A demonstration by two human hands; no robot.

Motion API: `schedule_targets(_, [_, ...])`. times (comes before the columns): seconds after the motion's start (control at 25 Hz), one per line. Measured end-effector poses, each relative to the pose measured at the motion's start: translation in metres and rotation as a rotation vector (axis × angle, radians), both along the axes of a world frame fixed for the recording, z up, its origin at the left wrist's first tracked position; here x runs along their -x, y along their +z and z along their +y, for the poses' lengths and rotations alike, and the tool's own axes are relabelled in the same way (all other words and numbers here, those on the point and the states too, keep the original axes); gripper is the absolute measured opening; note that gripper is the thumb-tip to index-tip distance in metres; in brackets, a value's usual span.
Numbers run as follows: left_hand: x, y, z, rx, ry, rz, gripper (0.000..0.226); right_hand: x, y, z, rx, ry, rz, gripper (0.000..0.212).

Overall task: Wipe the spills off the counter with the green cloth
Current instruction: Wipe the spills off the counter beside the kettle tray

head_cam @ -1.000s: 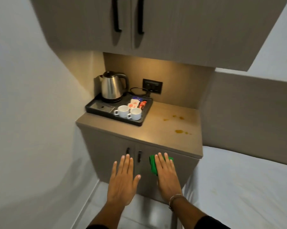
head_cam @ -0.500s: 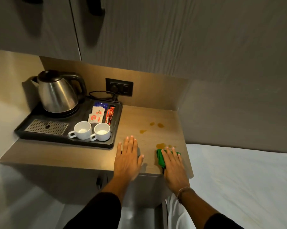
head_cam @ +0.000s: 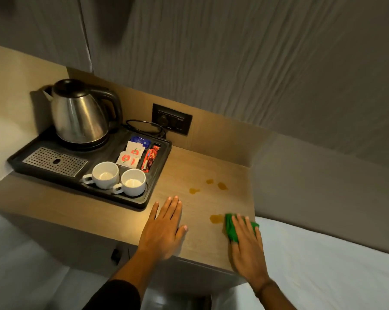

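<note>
The wooden counter carries amber spills: three small ones toward the back and a larger one near the front right. My right hand presses flat on the green cloth at the counter's front right corner, and the cloth's left edge touches the larger spill. Only part of the cloth shows from under the fingers. Left of it, my left hand lies flat on the counter, fingers apart, holding nothing.
A black tray fills the counter's left half, holding a steel kettle, two white cups and sachets. A wall socket sits behind. A white bed adjoins the counter's right edge. Cabinets hang overhead.
My view has moved closer to the counter. My right hand has slid the green cloth forward on the counter to the edge of the larger spill. My left hand stays flat beside it.
</note>
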State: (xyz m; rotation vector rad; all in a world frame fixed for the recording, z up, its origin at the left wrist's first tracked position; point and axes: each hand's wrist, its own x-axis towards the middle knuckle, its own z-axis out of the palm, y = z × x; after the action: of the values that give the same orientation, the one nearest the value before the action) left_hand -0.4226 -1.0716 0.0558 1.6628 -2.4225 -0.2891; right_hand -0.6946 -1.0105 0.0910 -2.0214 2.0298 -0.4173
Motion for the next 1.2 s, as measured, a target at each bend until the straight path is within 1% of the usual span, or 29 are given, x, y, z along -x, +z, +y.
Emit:
schedule_targets(0.04, [0.001,0.000,-0.002,0.014,0.005,0.007,0.076,-0.006,0.005,-0.023,-0.014,-0.032,-0.007,0.065])
schedule_targets(0.08, [0.002,0.001,-0.001,0.009,0.005,0.003,0.076,-0.014,0.006,-0.033,-0.044,-0.017,0.014,0.067])
schedule_targets(0.2, [0.002,-0.003,0.004,0.023,0.022,0.023,0.075,-0.009,-0.014,-0.013,-0.031,0.219,0.012,0.073])
schedule_targets(0.28, [0.001,-0.003,0.002,0.002,0.014,0.029,0.075,0.020,-0.019,0.004,0.007,0.269,-0.009,0.069])
schedule_targets(0.36, [0.001,-0.005,0.000,0.013,0.012,0.027,0.075,0.025,-0.015,-0.022,0.006,0.195,-0.005,0.064])
schedule_targets(0.44, [0.001,-0.006,0.002,0.011,0.007,0.016,0.074,0.000,-0.002,-0.055,-0.013,0.086,0.001,0.065])
schedule_targets(0.48, [0.001,-0.007,0.002,0.017,0.011,0.020,0.074,-0.016,0.001,-0.059,-0.033,0.126,-0.003,0.069])
schedule_targets(0.56, [0.000,-0.008,0.003,0.017,0.019,0.030,0.074,-0.027,-0.012,-0.036,-0.042,0.307,-0.004,0.073])
schedule_targets(0.6, [0.001,-0.009,0.002,0.017,0.022,0.035,0.074,-0.012,-0.019,-0.020,-0.037,0.377,0.004,0.071])
schedule_targets(0.64, [0.001,-0.009,0.002,0.018,0.025,0.038,0.074,0.010,-0.020,-0.007,-0.027,0.387,0.009,0.069])
schedule_targets(0.68, [0.002,-0.010,0.001,0.017,0.026,0.039,0.074,0.030,-0.019,-0.009,-0.005,0.368,-0.002,0.067])
schedule_targets(0.76, [0.001,-0.010,0.000,0.015,0.027,0.040,0.075,0.041,-0.010,-0.052,0.031,0.252,-0.026,0.063])
schedule_targets(0.84, [0.001,-0.008,0.001,0.026,0.023,0.055,0.074,0.017,0.006,-0.110,0.003,0.074,-0.023,0.061])
schedule_targets(0.88, [0.001,-0.008,0.001,0.033,0.026,0.062,0.074,0.002,0.009,-0.126,-0.037,0.042,-0.011,0.063])
schedule_targets(0.92, [0.002,-0.008,0.002,0.028,0.029,0.066,0.074,-0.006,0.004,-0.130,-0.034,0.062,0.001,0.065])
schedule_targets(0.96, [0.003,-0.008,0.003,0.018,0.030,0.068,0.074,-0.006,-0.003,-0.127,-0.011,0.134,-0.006,0.065])
schedule_targets(1.04, [0.003,-0.009,0.002,0.016,0.032,0.058,0.074,0.022,-0.014,-0.101,0.011,0.289,-0.015,0.067])
schedule_targets(1.08, [0.003,-0.009,0.002,0.011,0.034,0.058,0.074,0.041,-0.017,-0.097,0.023,0.308,-0.010,0.067])
schedule_targets(1.12, [0.002,-0.009,0.002,0.006,0.033,0.061,0.074,0.050,-0.014,-0.105,0.025,0.281,-0.010,0.065])
schedule_targets(1.2, [0.003,-0.008,0.003,0.014,0.029,0.056,0.073,0.037,-0.002,-0.153,-0.010,0.072,0.025,0.063])
